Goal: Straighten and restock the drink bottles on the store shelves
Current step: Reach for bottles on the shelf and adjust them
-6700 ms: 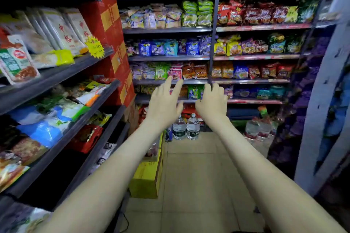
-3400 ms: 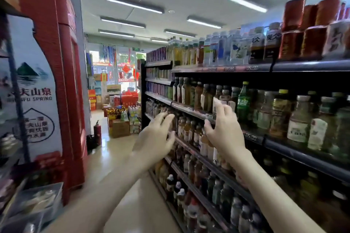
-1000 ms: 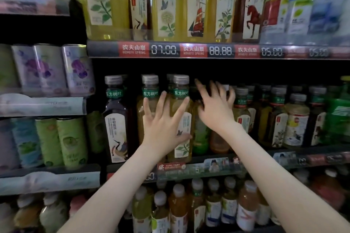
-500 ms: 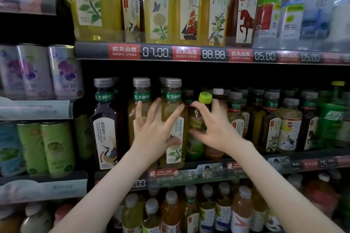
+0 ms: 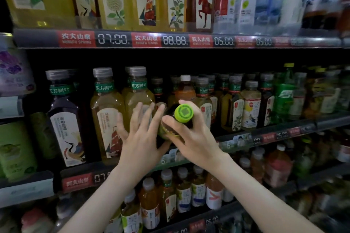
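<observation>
On the middle shelf (image 5: 284,132): a green-capped bottle (image 5: 184,113) is leaning out of the front row, its cap facing the camera.
Bottle appearance: a bright green screw cap is topping a dark neck; a greenish-yellow band is showing lower down; the contents cannot be told.
Right hand (image 5: 195,142): is gripping the bottle below the cap, thumb across its left side, fingers curling round the right.
Left hand (image 5: 142,142): is lying with straight, spread fingers against the bottle's left side, thumb under it, clasping nothing.
Neighbours: tall yellow tea bottles (image 5: 108,119) are standing upright just left of both hands; smaller tea bottles (image 5: 250,104) are standing to the right.
Change: half a second ago the bottle was standing upright in the row; now it is tipping toward the person, and the left hand is moving off the yellow tea bottle onto it.
</observation>
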A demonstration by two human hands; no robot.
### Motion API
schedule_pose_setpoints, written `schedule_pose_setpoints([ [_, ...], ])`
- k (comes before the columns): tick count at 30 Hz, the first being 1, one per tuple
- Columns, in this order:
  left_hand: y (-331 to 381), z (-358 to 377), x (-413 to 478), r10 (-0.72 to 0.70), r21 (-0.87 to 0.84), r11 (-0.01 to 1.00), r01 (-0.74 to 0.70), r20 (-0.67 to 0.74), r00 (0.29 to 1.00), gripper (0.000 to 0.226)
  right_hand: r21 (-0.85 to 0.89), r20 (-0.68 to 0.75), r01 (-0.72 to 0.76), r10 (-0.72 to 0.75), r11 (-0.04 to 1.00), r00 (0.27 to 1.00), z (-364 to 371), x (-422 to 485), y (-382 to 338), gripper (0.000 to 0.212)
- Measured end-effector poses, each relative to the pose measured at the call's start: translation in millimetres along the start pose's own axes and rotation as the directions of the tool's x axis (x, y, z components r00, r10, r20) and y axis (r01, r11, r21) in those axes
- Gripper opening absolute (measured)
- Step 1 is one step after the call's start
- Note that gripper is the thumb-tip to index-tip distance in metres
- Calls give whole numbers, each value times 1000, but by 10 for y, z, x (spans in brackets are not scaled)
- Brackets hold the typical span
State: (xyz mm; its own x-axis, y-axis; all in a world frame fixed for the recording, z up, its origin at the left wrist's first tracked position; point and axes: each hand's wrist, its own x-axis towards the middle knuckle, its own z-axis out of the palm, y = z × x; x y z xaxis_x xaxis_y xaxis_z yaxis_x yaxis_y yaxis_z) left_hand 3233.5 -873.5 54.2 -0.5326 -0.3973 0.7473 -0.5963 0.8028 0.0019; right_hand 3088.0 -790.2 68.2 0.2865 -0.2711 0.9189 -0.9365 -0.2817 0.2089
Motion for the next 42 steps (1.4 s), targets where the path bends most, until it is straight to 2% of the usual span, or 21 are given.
schedule_pose_setpoints([
  [4, 279, -42, 124, -114, -267, 960, 90, -79, 990, 81, 32, 2, -13, 13, 999, 1000, -359, 180, -76, 52],
  [7, 552, -55, 241, -123, -392, 918, 66, -121, 985, 57, 99, 49, -100, 96, 990, 994, -601, 191, -71, 59],
  [11, 870, 29, 208, -71, -630, 777, 13, -66, 995, 41, 169, 163, -232, 205, 958, 965, -899, 103, 97, 74],
  [14, 1153, 111, 159, -123, -763, 626, 157, 102, 987, 40, 271, 254, -331, 265, 904, 930, -1139, -37, 316, 82],
  [17, 1464, 236, 156, -92, -769, 596, 231, 220, 971, 39, 342, 294, -502, 416, 795, 860, -1425, -204, 568, 70],
  [20, 1827, 449, 146, -59, -753, 602, 267, 291, 955, 39, 203, 217, -534, 494, 821, 842, -1719, -388, 883, 40],
  [21, 1965, 553, 134, -62, -743, 600, 296, 326, 943, 39, 138, 236, -546, 508, 826, 828, -1818, -458, 999, 30],
  [22, 2106, 678, 110, -68, -731, 596, 332, 366, 928, 40, 91, 303, -584, 536, 806, 788, -1909, -536, 1115, 24],
  [24, 2426, 953, 43, -61, -715, 573, 400, 449, 891, 41, 12, 506, -711, 609, 703, 611, -2079, -740, 1355, 25],
  [25, 2579, 1103, -7, -48, -704, 564, 432, 494, 868, 42, -22, 573, -762, 632, 648, 521, -2142, -875, 1470, 26],
  [27, 2857, 1405, -134, -16, -657, 573, 490, 589, 808, 46, -61, 641, -811, 646, 582, 415, -2193, -1216, 1688, 25],
  [29, 3078, 1727, -334, 36, -597, 580, 554, 698, 715, 59, -100, 702, -830, 630, 548, 332, -2149, -1666, 1831, 23],
  [32, 3281, 2268, -762, 49, -481, 570, 666, 829, 557, 68, -187, 801, -873, 584, 451, 130, -1960, -2546, 1925, 22],
  [34, 3370, 2685, -1173, -40, -301, 627, 718, 909, 416, 72, -278, 827, -877, 562, 393, -11, -1774, -3309, 1906, 24],
  [36, 3474, 3132, -1695, -119, -110, 681, 724, 959, 258, 72, -380, 812, -853, 571, 358, -121, -1592, -4226, 1790, 28],
  [38, 3612, 3633, -2297, -135, 0, 714, 700, 981, 138, 76, -455, 781, -841, 584, 292, -221, -1422, -5244, 1599, 30],
  [40, 3766, 4104, -2888, -105, 34, 707, 707, 993, 57, 79, -513, 758, -821, 581, 249, -297, -1235, -6248, 1324, 28],
  [42, 3916, 4566, -3436, -68, 47, 695, 717, 998, 1, 68, -563, 733, -786, 594, 256, -332, -1025, -7180, 1073, 33],
])
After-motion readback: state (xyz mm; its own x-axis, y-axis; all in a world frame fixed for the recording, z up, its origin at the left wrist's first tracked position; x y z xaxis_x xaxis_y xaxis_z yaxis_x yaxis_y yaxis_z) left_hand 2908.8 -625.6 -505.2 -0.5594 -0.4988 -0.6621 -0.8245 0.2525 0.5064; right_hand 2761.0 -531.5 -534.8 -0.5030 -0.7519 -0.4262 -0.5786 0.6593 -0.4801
